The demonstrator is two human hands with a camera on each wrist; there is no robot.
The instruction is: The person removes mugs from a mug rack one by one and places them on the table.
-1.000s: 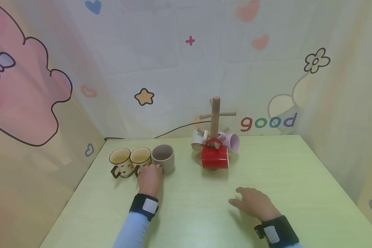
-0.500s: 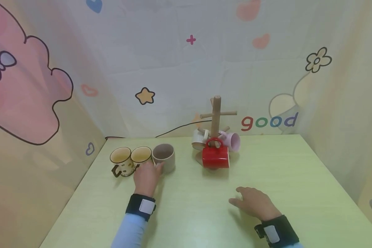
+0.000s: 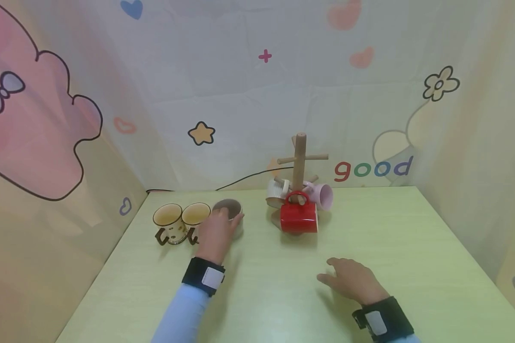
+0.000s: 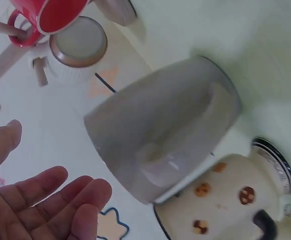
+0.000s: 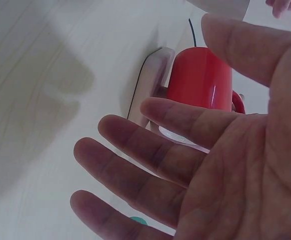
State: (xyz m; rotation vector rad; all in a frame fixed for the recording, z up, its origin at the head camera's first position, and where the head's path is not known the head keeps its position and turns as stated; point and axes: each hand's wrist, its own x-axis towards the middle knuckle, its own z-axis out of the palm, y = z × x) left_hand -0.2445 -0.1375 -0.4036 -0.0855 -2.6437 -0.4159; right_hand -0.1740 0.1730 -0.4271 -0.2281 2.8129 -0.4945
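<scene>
My left hand (image 3: 216, 236) is held over the near side of a grey mug (image 3: 239, 230), hiding part of its front. In the left wrist view its fingers are spread and loosely bent, apart from the grey mug (image 4: 160, 125), whose handle (image 4: 185, 135) faces the camera. Two cream mugs with brown spots and dark handles, a far-left one (image 3: 173, 232) and a nearer one (image 3: 195, 215), stand in a row left of the grey one. My right hand (image 3: 354, 282) hovers over the table's right half, palm down, fingers apart, holding nothing.
A wooden mug tree (image 3: 298, 164) stands at the back centre. On its lower pegs hang a red mug (image 3: 298, 219), a white mug (image 3: 275, 190) and a lilac mug (image 3: 324, 196). The pale green table (image 3: 266, 295) ends at a printed curtain (image 3: 240, 85).
My left hand has let go near the grey mug's handle, drawn back slightly, then moved up and right over its rim. The right hand and the hanging mugs have stayed put.
</scene>
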